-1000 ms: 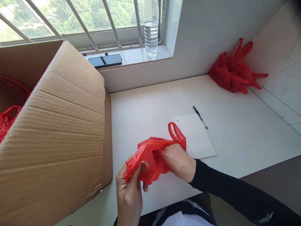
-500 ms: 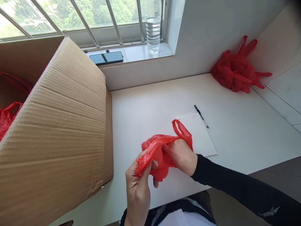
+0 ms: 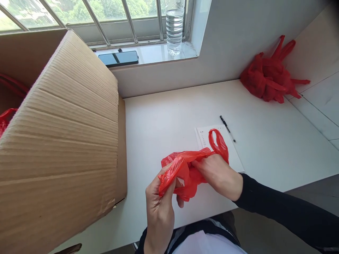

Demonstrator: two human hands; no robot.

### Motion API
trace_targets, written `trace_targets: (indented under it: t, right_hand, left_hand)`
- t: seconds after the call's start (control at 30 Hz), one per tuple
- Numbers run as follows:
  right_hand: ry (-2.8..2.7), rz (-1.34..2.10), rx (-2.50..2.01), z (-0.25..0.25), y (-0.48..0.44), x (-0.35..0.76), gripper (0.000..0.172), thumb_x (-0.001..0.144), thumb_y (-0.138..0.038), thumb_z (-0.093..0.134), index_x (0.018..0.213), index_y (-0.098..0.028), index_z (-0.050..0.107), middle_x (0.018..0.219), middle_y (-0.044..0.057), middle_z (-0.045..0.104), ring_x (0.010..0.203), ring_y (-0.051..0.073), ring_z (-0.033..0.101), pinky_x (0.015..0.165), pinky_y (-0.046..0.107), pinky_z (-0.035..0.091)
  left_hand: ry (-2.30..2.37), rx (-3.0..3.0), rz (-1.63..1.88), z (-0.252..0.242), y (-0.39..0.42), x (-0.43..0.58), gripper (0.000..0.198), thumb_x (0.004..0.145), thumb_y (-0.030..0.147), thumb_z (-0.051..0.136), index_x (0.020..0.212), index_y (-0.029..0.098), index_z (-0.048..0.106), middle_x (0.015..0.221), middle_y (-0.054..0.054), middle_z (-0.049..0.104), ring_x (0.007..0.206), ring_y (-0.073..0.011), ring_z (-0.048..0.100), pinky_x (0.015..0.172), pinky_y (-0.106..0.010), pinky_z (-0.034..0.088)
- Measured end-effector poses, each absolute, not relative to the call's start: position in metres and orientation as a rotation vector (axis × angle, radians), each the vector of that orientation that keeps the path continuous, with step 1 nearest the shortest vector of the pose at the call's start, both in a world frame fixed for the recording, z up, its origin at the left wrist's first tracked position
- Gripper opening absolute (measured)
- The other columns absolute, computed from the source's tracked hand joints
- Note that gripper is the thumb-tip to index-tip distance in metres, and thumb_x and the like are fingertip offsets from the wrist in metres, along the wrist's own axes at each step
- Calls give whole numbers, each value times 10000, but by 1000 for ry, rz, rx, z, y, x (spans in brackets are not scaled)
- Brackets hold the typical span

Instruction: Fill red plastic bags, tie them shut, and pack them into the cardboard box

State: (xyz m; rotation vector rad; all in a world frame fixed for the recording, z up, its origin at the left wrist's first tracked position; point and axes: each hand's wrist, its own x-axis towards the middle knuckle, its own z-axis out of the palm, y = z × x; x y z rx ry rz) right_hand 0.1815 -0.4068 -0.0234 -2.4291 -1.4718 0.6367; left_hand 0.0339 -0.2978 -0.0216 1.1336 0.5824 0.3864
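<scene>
A thin red plastic bag (image 3: 189,173) hangs between my hands over the white table. My left hand (image 3: 161,208) is closed on one edge of it, thumb and fingers pinching the film. My right hand (image 3: 217,173) reaches into the bag from the right, and its fingertips are hidden by the red plastic. One loop handle of the bag stands up above my right wrist. Below and behind the bag lies a white sheet of paper (image 3: 234,155) with small print, partly covered. A black-capped pen (image 3: 227,128) rests along its right side.
A large open cardboard box (image 3: 66,141) fills the left side, with red plastic inside. A heap of red bags (image 3: 270,77) lies at the table's far right corner. On the windowsill are a phone (image 3: 119,58) and a water bottle (image 3: 174,33). The table (image 3: 159,120) meets the wall behind.
My right hand has moved slightly right, carrying the bag's loop handle with it. The bag is stretched a little wider. My left hand keeps its pinch and has shifted slightly right.
</scene>
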Motion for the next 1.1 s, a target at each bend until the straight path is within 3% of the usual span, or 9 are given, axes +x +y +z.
trace_targets:
  t: [0.43, 0.53, 0.63, 0.7, 0.77, 0.83, 0.93, 1.03, 1.1]
  right_hand:
    - [-1691, 519, -2742, -24, -426, 196, 259, 738, 78, 568, 739, -181, 588, 583, 15, 588, 542, 169, 556, 506, 307, 264]
    - [-1698, 567, -2647, -20, -427, 198, 222, 807, 26, 561, 752, -184, 608, 618, 16, 611, 559, 157, 555, 514, 296, 300]
    - [-1723, 504, -2601, -11, -432, 197, 229, 836, 20, 536, 809, -184, 636, 619, 8, 603, 556, 158, 541, 526, 306, 317]
    - [-1740, 374, -2568, 1, -438, 194, 288, 846, 39, 501, 917, -189, 662, 645, 0, 609, 572, 171, 538, 535, 317, 337]
    - [-1729, 160, -2468, 16, -444, 193, 357, 885, 35, 483, 1101, -187, 660, 768, 16, 666, 673, 190, 583, 599, 330, 420]
    - [-1640, -130, -2343, 28, -451, 196, 384, 949, -36, 509, 1290, -189, 601, 1011, 67, 703, 891, 221, 632, 797, 375, 504]
    - [-1390, -465, -2404, 29, -463, 209, 505, 984, -266, 602, 1467, -189, 477, 1353, 171, 581, 1232, 339, 550, 1080, 558, 401]
    - [-1194, -366, -2572, 20, -475, 225, 663, 963, -470, 613, 1515, -161, 415, 1274, 183, 612, 1179, 373, 576, 1019, 591, 450]
    - [-1118, -171, -2538, 19, -479, 228, 496, 985, -475, 571, 1402, -209, 540, 1069, 99, 678, 955, 280, 646, 855, 463, 550]
  left_hand:
    - [551, 1163, 392, -23, -303, 37, 285, 987, 416, 604, 817, 209, 703, 768, -3, 646, 563, -98, 532, 466, -239, 413]
    - [514, 1189, 354, -23, -305, 38, 247, 1007, 394, 574, 898, 221, 711, 832, -7, 663, 578, -96, 531, 489, -239, 439]
    - [539, 1288, 365, -16, -305, 39, 201, 1012, 370, 568, 1029, 232, 714, 1008, -39, 688, 747, -136, 629, 579, -246, 515]
    - [587, 1401, 436, -10, -303, 40, 203, 984, 343, 617, 1149, 243, 677, 1122, -53, 677, 867, -166, 664, 666, -261, 564]
    - [625, 1503, 488, -6, -299, 40, 343, 945, 323, 671, 1273, 259, 593, 1037, -33, 685, 829, -169, 681, 678, -272, 586]
    - [657, 1582, 496, -3, -294, 39, 438, 914, 317, 707, 1316, 275, 540, 931, -2, 669, 757, -158, 684, 649, -265, 595]
    - [693, 1689, 513, 1, -286, 35, 405, 885, 333, 735, 1258, 299, 582, 1015, -9, 646, 806, -152, 684, 674, -251, 616]
    - [718, 1737, 492, 8, -282, 29, 412, 852, 360, 763, 1228, 322, 602, 996, 6, 641, 799, -147, 671, 661, -236, 624]
    - [753, 1736, 481, 15, -280, 26, 419, 835, 373, 774, 1219, 328, 612, 979, 13, 648, 834, -154, 675, 675, -227, 624]
